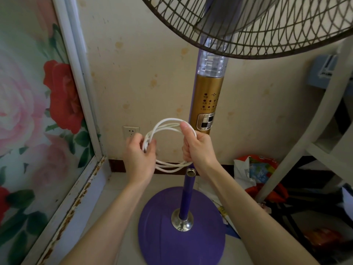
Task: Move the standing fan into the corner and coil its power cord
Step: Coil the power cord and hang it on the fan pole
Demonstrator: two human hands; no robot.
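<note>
Against the beige wall, between the floral glass panel (28, 111) and a grey shelf frame (305, 131), the standing fan (207, 104) is parked with its purple base (162, 226) on the floor, so the move into the corner appears done. Its white power cord (168, 125) is gathered into several loops in front of the pole, the left hand (140, 152) pinching one side and the right hand (196, 146) closed around the other. What remains, judging by this, is only to tidy and secure the coil; the plug is not visible, and the wall socket (131, 131) stands empty.
</note>
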